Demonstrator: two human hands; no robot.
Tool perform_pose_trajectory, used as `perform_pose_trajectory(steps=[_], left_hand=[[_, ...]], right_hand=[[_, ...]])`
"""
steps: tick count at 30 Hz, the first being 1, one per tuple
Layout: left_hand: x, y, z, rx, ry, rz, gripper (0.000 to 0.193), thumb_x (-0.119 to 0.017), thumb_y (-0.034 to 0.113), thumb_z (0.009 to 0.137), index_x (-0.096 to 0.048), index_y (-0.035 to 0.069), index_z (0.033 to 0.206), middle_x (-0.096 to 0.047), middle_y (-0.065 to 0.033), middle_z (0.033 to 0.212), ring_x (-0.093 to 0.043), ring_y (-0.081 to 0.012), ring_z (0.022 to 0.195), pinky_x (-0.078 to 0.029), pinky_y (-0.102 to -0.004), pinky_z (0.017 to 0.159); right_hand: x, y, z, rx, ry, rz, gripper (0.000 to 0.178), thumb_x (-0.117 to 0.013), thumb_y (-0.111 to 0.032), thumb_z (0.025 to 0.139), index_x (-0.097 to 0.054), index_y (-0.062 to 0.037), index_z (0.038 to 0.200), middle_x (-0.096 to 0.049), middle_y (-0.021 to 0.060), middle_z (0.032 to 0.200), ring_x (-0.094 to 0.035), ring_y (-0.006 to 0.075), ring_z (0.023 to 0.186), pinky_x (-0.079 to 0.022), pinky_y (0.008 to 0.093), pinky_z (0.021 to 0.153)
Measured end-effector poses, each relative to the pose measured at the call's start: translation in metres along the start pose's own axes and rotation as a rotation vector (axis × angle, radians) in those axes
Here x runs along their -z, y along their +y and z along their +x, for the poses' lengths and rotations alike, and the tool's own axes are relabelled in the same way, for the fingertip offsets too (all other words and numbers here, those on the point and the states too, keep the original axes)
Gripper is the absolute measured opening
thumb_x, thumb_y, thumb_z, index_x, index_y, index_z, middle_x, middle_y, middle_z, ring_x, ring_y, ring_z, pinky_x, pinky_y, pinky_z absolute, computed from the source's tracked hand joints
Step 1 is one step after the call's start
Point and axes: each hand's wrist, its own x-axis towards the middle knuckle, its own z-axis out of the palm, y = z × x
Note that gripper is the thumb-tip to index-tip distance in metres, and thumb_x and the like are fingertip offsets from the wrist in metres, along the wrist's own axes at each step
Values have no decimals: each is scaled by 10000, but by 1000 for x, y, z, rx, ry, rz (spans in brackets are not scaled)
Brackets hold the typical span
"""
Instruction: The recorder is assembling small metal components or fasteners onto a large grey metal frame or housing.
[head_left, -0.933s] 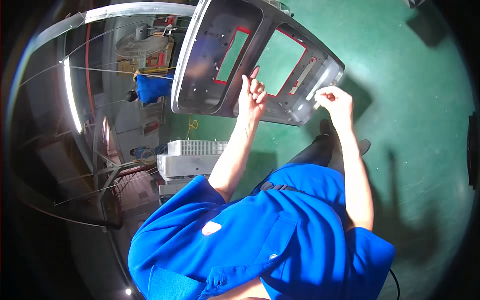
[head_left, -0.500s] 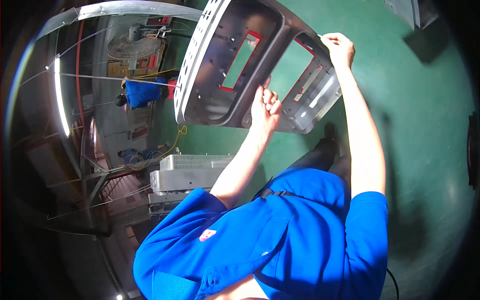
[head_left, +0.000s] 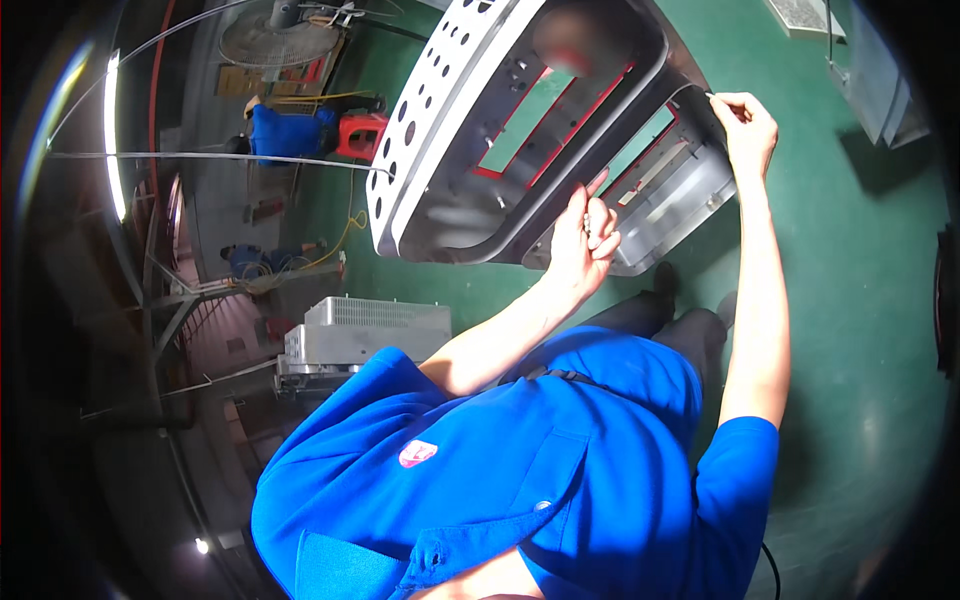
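Note:
A large grey metal housing (head_left: 470, 215) with rectangular cut-outs hangs at the upper middle, tilted. Red edging (head_left: 590, 125) borders the cut-outs, and a white side wall with round holes (head_left: 410, 130) runs along its left. My left hand (head_left: 585, 240) is at the lower part of the housing, index finger stretched toward it, other fingers curled; what lies in them, if anything, is hidden. At the housing's right side, my right hand (head_left: 750, 130) pinches the end of a thin pale strand (head_left: 693, 88) that curves toward the red-edged opening.
A rod (head_left: 250, 158) runs from the left to the perforated wall. Light grey metal housings (head_left: 370, 335) are stacked at lower left. Farther left are a person in blue (head_left: 290, 130), a red object (head_left: 360, 135) and a fan (head_left: 280, 40). A grey metal piece (head_left: 880, 85) stands upper right.
The housing and both hands sit farther right in the picture, as the view has shifted somewhat. The strand from my right hand now shows more clearly against the housing.

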Motion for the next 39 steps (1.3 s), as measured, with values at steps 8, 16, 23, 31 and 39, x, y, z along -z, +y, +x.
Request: perform_pose_trajectory(steps=[8, 16, 23, 31, 39], left_hand=[[-16, -10, 1, -66, 120, -77, 425, -419, 323, 961, -388, 77, 1306, -269, 18, 554, -255, -67, 504, -196, -186, 380], [-56, -18, 12, -142, 304, -183, 425, -426, 312, 961, -387, 83, 1317, -240, 24, 548, -229, -68, 494, -184, -187, 378], [-80, -20, 42, -254, 374, -218, 435, -422, 332, 962, -393, 81, 1316, -237, 31, 526, -226, -59, 447, -199, -188, 375], [-81, -20, 62, -373, 517, -321, 463, -384, 356, 970, -391, 24, 1293, -319, 27, 509, -271, -57, 396, -212, -199, 357], [-69, -25, 79, -435, 553, -307, 517, -427, 368, 954, -337, 48, 1350, -288, 43, 543, -269, -40, 457, -218, -179, 359]], right_hand=[[-3, 1, 25, -155, -143, 115, 103, -720, -70, 741, -682, -5, 811, -673, 20, 755, -598, 63, 692, -465, 202, 671], [-30, 4, 61, -237, -258, 90, 161, -744, -115, 720, -691, -20, 838, -674, 27, 759, -596, 80, 696, -464, 213, 689], [-58, -28, 89, -216, -424, 75, 166, -749, -156, 721, -689, -19, 795, -659, 20, 753, -586, 77, 697, -450, 214, 626], [-34, -83, 0, -645, -1131, 390, 130, -651, -112, 814, -660, 14, 843, -628, 26, 746, -542, 62, 615, -443, 211, 598], [-33, -87, 2, -372, -1126, 28, 158, -712, -80, 729, -664, 6, 853, -660, 47, 765, -557, 65, 635, -444, 208, 591]])
